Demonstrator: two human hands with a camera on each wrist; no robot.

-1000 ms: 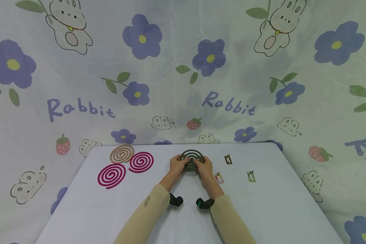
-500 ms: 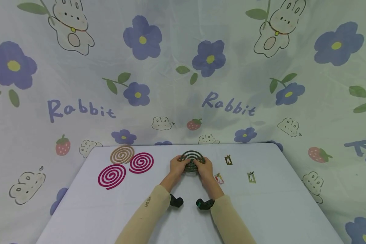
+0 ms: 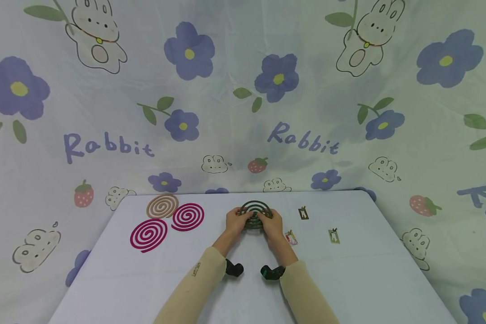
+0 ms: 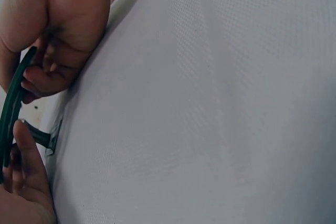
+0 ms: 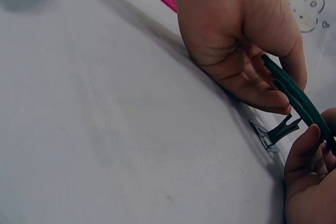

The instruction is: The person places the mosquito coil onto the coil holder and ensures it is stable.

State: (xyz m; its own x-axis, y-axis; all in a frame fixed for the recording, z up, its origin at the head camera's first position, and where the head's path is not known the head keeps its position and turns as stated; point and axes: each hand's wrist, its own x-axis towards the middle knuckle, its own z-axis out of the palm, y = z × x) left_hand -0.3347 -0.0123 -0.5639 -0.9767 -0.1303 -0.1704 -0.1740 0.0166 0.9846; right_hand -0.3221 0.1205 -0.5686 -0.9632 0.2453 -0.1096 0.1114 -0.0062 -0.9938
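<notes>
A dark green mosquito coil (image 3: 254,224) is held between both hands at the middle of the table. My left hand (image 3: 236,219) grips its left side, and my right hand (image 3: 272,222) grips the right side, thumbs over the near face. Seen edge-on in the left wrist view, the coil (image 4: 10,111) is tilted up off the cloth. Close beneath it, a small metal coil stand (image 5: 270,136) with an upright prong appears in the right wrist view. Whether the prong touches the coil I cannot tell. Fingers behind the coil are partly hidden.
Two magenta coils (image 3: 148,234) (image 3: 188,217) and a tan coil (image 3: 162,206) lie at the left. To the right lie three small coil stands: a patterned one (image 3: 291,237), a brass-coloured one (image 3: 303,213) and a pale one (image 3: 334,236). A printed curtain (image 3: 235,90) hangs behind the table.
</notes>
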